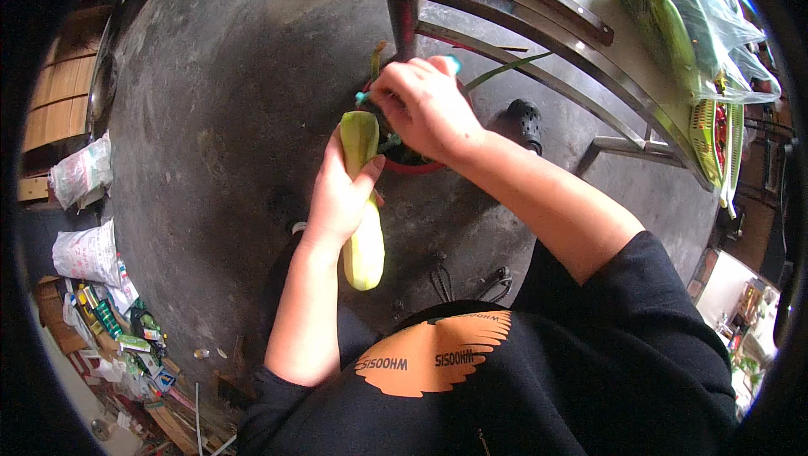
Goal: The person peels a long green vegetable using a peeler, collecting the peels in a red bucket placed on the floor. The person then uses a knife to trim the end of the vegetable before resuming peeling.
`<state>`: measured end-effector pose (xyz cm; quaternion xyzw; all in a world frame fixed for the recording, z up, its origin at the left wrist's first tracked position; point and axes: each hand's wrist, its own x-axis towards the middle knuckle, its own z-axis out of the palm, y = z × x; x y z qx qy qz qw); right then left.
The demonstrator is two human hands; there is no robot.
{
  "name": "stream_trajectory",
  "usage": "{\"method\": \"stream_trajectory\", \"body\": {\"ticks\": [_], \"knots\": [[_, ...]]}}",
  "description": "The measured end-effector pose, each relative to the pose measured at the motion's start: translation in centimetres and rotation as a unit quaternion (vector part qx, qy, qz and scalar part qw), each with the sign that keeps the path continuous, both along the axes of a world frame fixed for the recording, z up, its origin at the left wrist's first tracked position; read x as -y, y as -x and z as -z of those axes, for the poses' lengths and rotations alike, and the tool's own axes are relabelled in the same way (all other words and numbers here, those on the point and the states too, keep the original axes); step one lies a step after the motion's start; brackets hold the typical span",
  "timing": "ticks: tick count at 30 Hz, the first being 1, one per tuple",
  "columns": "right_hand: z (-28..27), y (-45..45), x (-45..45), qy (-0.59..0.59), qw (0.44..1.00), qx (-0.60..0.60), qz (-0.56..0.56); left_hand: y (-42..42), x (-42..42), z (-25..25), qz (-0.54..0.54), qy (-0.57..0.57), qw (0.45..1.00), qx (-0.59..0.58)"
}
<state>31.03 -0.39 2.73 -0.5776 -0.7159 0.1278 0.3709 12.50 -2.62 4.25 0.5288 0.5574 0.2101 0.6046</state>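
Observation:
A long pale green squash (364, 248), seemingly peeled over much of its surface, is held by my left hand (341, 194), whose thumb lies across its upper half. Just above and right of its top end, my right hand (420, 106) is closed around a small turquoise tool (453, 65), likely a peeler; its blade is too blurred to make out. Beneath my right hand stands a red basin (416, 169) on the floor, partly hidden, with green scraps inside.
A metal-edged table (505, 5) runs across the upper right. On it lie a dark-handled knife (571, 13), a clear plastic bag (713, 33) by a green gourd (674, 39), and a green basket (704, 140). White sacks (87, 253) and clutter line the left side.

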Motion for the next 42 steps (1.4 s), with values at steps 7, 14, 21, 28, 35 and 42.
{"method": "stream_trajectory", "body": {"ticks": [7, 14, 21, 28, 35, 42], "knots": [[2.9, -1.7, -0.9, 0.079, 0.993, 0.077, 0.053, 0.6, 0.2, -2.3, 0.015, 0.185, 0.959, 0.216], [-1.1, -0.2, 0.1, -0.025, 0.997, -0.064, -0.033, 1.1, -0.5, -1.4, 0.014, 0.198, 0.947, 0.251], [0.7, -1.8, -0.4, 0.029, 0.999, 0.034, 0.031, 1.6, -1.2, -1.8, 0.009, 0.214, 0.937, 0.276], [-1.4, 0.3, 1.3, -0.074, 0.989, 0.023, -0.129, 0.9, -1.1, -0.6, -0.112, 0.318, 0.909, 0.246], [0.2, 0.2, 0.5, -0.049, 0.992, 0.073, -0.086, 0.9, -1.0, -0.5, -0.059, 0.245, 0.952, 0.175], [2.7, -3.2, -1.6, -0.007, 0.994, 0.112, 0.016, 0.6, -0.9, -2.0, -0.045, 0.278, 0.944, 0.171]]}}
